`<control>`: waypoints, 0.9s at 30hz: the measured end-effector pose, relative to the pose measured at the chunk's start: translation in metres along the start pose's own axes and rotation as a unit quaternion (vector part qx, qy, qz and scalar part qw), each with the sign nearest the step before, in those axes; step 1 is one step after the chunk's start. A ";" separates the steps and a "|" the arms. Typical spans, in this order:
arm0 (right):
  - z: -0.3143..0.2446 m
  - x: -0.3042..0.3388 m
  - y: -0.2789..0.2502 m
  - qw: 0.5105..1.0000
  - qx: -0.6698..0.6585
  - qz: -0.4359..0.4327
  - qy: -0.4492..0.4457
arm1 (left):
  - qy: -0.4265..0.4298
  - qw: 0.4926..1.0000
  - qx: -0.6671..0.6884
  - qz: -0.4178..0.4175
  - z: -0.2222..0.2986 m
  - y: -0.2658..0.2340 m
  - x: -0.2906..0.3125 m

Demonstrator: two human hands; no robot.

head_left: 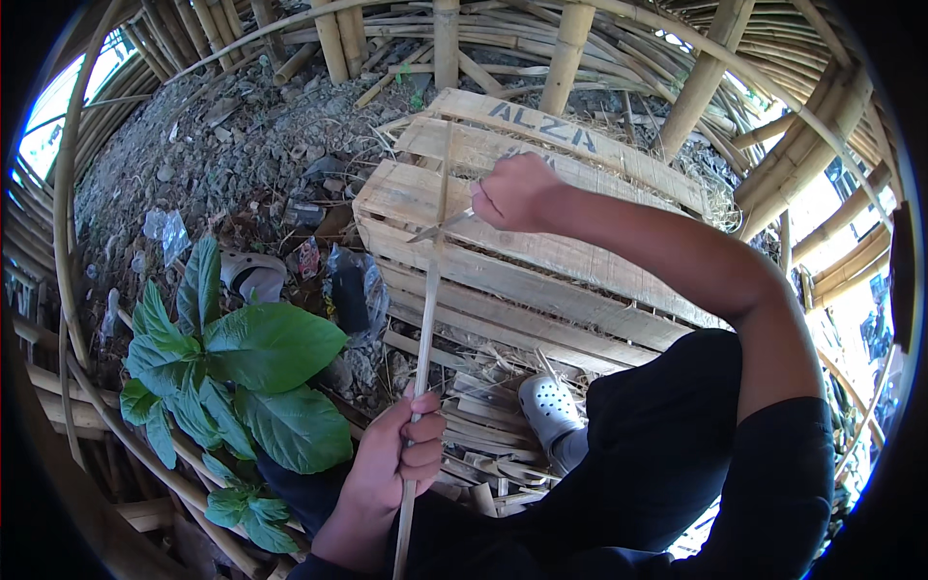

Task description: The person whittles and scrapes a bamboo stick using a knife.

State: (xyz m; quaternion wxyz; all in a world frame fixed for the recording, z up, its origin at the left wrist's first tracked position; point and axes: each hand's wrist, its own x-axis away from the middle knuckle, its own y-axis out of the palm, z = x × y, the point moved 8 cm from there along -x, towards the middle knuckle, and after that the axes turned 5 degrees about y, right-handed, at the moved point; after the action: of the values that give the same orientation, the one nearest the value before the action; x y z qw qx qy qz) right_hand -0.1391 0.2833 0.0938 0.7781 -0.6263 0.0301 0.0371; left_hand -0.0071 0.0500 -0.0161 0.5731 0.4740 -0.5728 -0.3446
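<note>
My left hand (396, 462) grips a long thin bamboo strip (428, 300) near its lower end; the strip runs upward over a wooden crate (541, 261). My right hand (517, 193) is closed around the handle of a knife (440, 229), whose blade lies across the strip at about mid-length. The right forearm reaches in from the right, above my dark-trousered knee. A grey clog (549, 406) on my foot shows below the crate, among bamboo offcuts.
A leafy green plant (237, 372) grows at the lower left. Stony ground with litter and a second grey clog (253, 275) lies at the left. Bamboo poles (570, 48) and curved bamboo frames ring the whole scene.
</note>
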 end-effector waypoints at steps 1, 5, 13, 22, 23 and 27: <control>0.000 0.000 0.011 0.997 0.003 -0.074 0.034 | 0.010 1.000 -0.018 0.009 0.003 -0.002 -0.001; -0.029 0.014 0.014 0.993 -0.027 -0.104 -0.051 | -0.003 1.000 0.000 -0.004 0.001 -0.003 0.001; -0.020 0.006 0.005 0.998 -0.012 -0.060 -0.014 | 0.019 0.998 0.052 -0.005 0.009 -0.003 -0.005; -0.043 0.006 0.006 0.997 -0.080 -0.003 -0.015 | 0.031 0.999 -0.029 0.027 0.015 -0.011 -0.008; -0.057 0.008 0.007 0.997 -0.070 -0.014 -0.041 | 0.030 0.999 -0.025 0.021 0.017 -0.010 -0.005; -0.040 -0.003 0.006 0.997 -0.034 0.035 -0.063 | 0.033 0.999 -0.030 0.027 0.015 -0.012 -0.009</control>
State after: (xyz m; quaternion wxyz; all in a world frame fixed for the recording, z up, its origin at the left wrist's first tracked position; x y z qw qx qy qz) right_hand -0.1430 0.2459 0.0797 0.7549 -0.6475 0.0011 0.1048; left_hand -0.0213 0.0519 -0.0322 0.6148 0.4521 -0.5556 -0.3300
